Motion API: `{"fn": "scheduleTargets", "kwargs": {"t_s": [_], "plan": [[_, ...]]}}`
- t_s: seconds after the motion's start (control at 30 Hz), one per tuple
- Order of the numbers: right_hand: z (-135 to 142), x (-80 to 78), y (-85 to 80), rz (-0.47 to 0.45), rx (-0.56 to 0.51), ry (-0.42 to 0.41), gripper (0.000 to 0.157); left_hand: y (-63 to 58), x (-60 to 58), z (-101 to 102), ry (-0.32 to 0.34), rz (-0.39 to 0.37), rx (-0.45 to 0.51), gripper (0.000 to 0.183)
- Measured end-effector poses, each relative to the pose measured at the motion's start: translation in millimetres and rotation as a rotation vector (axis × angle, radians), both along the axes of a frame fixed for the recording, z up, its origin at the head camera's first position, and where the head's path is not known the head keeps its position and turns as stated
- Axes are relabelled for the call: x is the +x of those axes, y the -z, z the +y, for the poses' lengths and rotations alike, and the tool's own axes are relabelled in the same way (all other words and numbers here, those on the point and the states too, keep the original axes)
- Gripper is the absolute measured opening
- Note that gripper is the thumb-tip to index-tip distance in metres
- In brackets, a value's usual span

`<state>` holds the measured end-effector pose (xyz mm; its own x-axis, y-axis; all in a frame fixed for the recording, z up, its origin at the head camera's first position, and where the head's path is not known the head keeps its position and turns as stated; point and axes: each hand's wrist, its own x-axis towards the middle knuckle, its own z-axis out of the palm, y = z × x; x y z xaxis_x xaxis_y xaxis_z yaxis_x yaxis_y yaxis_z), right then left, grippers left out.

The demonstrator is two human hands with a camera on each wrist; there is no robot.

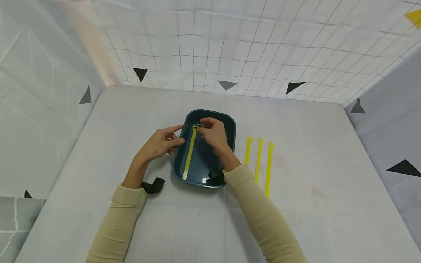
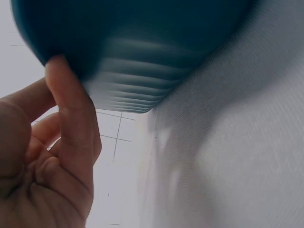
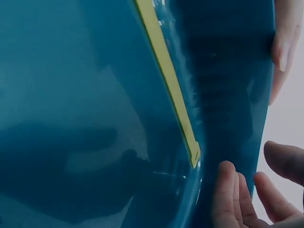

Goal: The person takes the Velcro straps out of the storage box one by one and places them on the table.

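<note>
A dark teal tray point(image 1: 210, 160) sits on the white table. Inside it, along the left wall, lies a yellow cable strap point(image 1: 189, 157) with a slotted head at the far end. My right hand point(image 1: 213, 133) hovers over the tray, beside that head. In the right wrist view its fingertips point(image 3: 226, 178) are a little apart from the strap point(image 3: 173, 88), with the thumb spread away and nothing between. At the tray's left rim, my left hand point(image 1: 161, 144) touches the edge with thumb and index finger. The left wrist view shows the thumb point(image 2: 64, 85) against the rim.
Several more things lie around: three yellow straps point(image 1: 258, 160) side by side right of the tray, partly hidden by the right sleeve, and a black elbow-shaped piece point(image 1: 156, 186) by the left wrist. A gridded white sheet point(image 1: 204, 47) rises behind the table.
</note>
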<state>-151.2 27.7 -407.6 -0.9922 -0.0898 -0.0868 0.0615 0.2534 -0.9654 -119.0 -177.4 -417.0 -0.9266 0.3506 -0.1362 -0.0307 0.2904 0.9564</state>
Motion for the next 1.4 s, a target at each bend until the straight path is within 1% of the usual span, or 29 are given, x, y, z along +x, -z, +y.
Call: {"fn": "scheduleTargets", "kwargs": {"t_s": [0.23,0.4,0.63,0.77,1.0,1.1,1.3,1.4], "plan": [[-1,0.5,1.1,-0.015,0.047,-0.008,0.035,1.2,-0.4,1,0.009,0.005,-0.008,0.061],[-2,-3.3,7.1,-0.052,0.084,-0.006,0.041,0.1,-0.7,1,0.013,0.019,-0.013,0.06],[-3,-6.3,13.5,-0.081,0.171,-0.061,0.054,0.9,-0.6,1,0.011,0.025,-0.023,0.06],[-4,-7.7,14.3,-0.074,0.203,-0.096,0.057,0.6,-0.4,1,0.008,0.027,-0.019,0.06],[-8,-10.5,16.7,-0.083,0.293,-0.159,0.063,1.4,0.5,-1,0.011,0.027,-0.021,0.06],[-10,-13.2,18.9,-0.079,0.335,-0.175,0.064,1.3,0.8,-1,0.006,0.033,-0.024,0.06],[-12,-17.5,19.6,-0.026,0.461,-0.192,0.063,2.0,1.1,-1,0.006,0.033,-0.019,0.06],[-12,-17.4,18.9,-0.016,0.498,-0.192,0.062,1.9,1.2,-1,0.007,0.031,-0.016,0.061]]}}
